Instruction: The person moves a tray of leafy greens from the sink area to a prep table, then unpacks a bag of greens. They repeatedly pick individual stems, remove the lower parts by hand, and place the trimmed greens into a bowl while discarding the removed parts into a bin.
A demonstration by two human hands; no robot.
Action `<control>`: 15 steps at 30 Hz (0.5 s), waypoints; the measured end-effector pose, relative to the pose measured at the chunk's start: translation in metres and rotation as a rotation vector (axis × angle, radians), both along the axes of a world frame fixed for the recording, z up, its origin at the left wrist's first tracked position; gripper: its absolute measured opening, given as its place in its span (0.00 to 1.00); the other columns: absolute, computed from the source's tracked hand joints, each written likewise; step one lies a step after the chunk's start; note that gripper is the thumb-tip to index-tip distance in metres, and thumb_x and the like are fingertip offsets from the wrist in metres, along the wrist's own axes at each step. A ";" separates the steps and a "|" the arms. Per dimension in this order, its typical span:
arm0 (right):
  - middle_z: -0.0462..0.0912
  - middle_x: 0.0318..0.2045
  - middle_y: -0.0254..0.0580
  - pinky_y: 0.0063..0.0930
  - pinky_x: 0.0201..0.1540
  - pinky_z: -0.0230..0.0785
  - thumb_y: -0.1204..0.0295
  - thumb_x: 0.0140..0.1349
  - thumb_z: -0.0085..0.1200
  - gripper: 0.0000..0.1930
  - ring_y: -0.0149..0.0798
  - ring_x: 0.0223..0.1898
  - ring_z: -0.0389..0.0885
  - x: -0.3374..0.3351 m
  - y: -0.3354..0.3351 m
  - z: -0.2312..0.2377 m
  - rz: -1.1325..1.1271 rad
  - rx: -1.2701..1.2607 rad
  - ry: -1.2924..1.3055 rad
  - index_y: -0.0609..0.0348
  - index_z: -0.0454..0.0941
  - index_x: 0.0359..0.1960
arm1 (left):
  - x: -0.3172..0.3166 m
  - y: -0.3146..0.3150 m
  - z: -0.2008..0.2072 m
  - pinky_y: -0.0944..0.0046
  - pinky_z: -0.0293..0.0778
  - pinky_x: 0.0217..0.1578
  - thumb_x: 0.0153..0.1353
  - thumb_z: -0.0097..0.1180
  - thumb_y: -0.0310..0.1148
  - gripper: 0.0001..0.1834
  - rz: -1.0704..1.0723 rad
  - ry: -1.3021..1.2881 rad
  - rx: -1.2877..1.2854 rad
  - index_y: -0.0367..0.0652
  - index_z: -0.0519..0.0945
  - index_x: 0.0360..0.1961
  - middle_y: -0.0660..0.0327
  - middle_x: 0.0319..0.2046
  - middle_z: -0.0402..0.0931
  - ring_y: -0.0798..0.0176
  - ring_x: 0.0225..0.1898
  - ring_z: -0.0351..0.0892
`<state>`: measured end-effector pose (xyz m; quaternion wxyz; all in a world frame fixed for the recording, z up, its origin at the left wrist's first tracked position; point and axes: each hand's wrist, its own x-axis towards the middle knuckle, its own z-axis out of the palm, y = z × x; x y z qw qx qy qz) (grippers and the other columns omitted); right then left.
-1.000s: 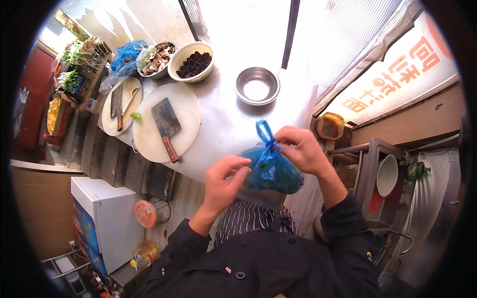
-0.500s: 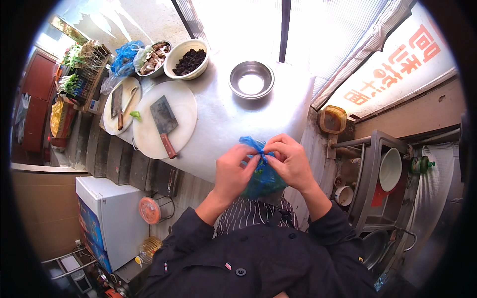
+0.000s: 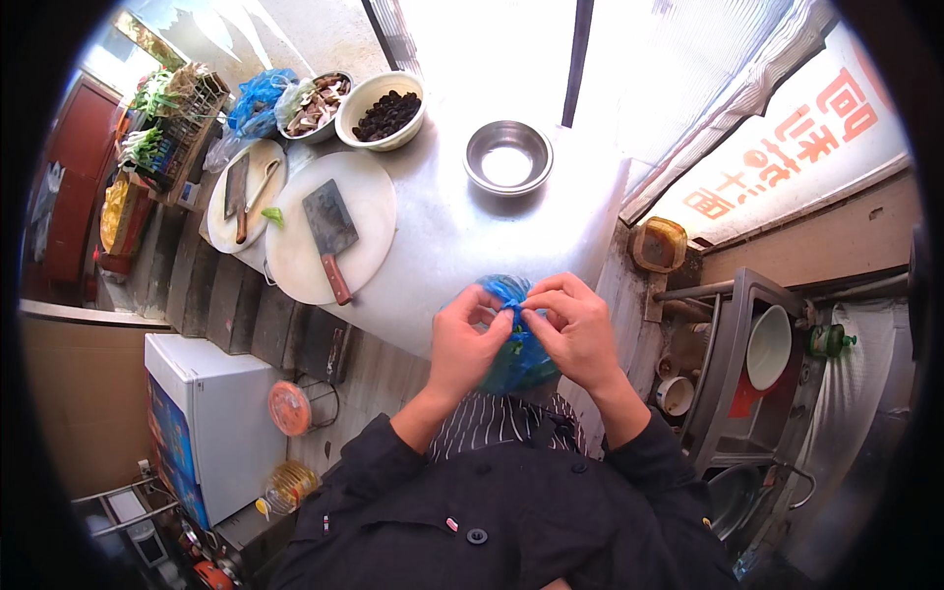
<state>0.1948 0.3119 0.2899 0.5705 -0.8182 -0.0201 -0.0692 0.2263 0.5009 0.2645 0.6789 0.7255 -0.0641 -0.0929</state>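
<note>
Both hands pinch the gathered, knotted neck of a blue plastic bag (image 3: 521, 366), which hangs at the table's near edge in front of my striped apron. Something green shows through the thin plastic; its kind I cannot make out. My left hand (image 3: 470, 332) grips the knot from the left with thumb and fingertips. From the other side my right hand (image 3: 568, 323) holds the knot between thumb and forefinger, the fingertips of both hands nearly touching. Beyond them on the table stands a steel bowl (image 3: 508, 185) with a bright inside.
A cleaver (image 3: 330, 218) lies on a round white board (image 3: 379, 236), left on the metal table (image 3: 433, 226). A second knife (image 3: 236, 197) rests on a smaller board. Behind are a bowl of dark pieces (image 3: 418, 123) and sliced mushrooms (image 3: 320, 103). A sink (image 3: 762, 423) is at right.
The bag's loose upper end, upright before, is now bunched lower around the knot. Both hands keep their pinch with small finger shifts. The whole view has turned slightly.
</note>
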 end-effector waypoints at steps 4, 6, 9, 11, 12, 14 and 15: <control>0.82 0.50 0.38 0.19 0.29 0.64 0.81 0.67 0.66 0.05 0.22 0.27 0.73 0.001 -0.008 -0.004 0.126 0.490 0.232 0.66 0.84 0.42 | -0.001 0.005 -0.003 0.74 0.70 0.23 0.76 0.57 0.28 0.02 0.129 0.159 -0.030 0.43 0.78 0.44 0.64 0.30 0.83 0.75 0.25 0.79; 0.81 0.50 0.37 0.20 0.29 0.65 0.80 0.68 0.65 0.06 0.23 0.28 0.74 -0.004 -0.019 -0.008 0.303 0.721 0.404 0.65 0.82 0.45 | 0.001 0.009 -0.008 0.74 0.69 0.20 0.78 0.51 0.31 0.05 0.118 0.272 -0.109 0.42 0.76 0.46 0.58 0.32 0.85 0.72 0.23 0.79; 0.81 0.53 0.43 0.19 0.30 0.68 0.79 0.70 0.61 0.11 0.25 0.31 0.78 -0.008 -0.033 -0.014 0.662 0.716 0.363 0.64 0.79 0.52 | 0.006 0.011 -0.014 0.71 0.67 0.16 0.83 0.42 0.39 0.13 0.113 0.501 -0.288 0.41 0.74 0.49 0.49 0.35 0.88 0.68 0.19 0.79; 0.81 0.55 0.47 0.19 0.29 0.70 0.79 0.69 0.60 0.14 0.29 0.32 0.81 -0.009 -0.046 -0.014 0.570 1.001 0.323 0.63 0.77 0.54 | 0.009 0.019 -0.014 0.71 0.69 0.16 0.85 0.38 0.42 0.17 0.077 0.566 -0.277 0.40 0.74 0.51 0.45 0.38 0.88 0.66 0.18 0.79; 0.81 0.56 0.49 0.19 0.29 0.71 0.79 0.69 0.60 0.15 0.30 0.32 0.82 -0.010 -0.049 -0.013 0.534 1.155 0.280 0.63 0.76 0.56 | 0.009 0.024 -0.014 0.71 0.70 0.15 0.85 0.36 0.44 0.19 0.071 0.642 -0.279 0.40 0.73 0.52 0.42 0.40 0.89 0.65 0.18 0.79; 0.82 0.56 0.50 0.19 0.27 0.73 0.81 0.64 0.59 0.24 0.32 0.31 0.84 -0.016 -0.057 -0.009 0.085 0.890 0.374 0.61 0.73 0.63 | 0.001 0.034 -0.008 0.68 0.77 0.22 0.86 0.36 0.48 0.23 -0.012 0.665 -0.273 0.38 0.75 0.51 0.45 0.42 0.88 0.63 0.26 0.86; 0.82 0.57 0.48 0.19 0.29 0.75 0.80 0.64 0.60 0.28 0.31 0.32 0.84 -0.020 -0.055 -0.009 0.062 0.628 0.425 0.59 0.73 0.67 | -0.005 0.037 -0.006 0.67 0.81 0.26 0.86 0.36 0.50 0.25 -0.036 0.679 -0.278 0.38 0.76 0.50 0.46 0.43 0.88 0.62 0.31 0.89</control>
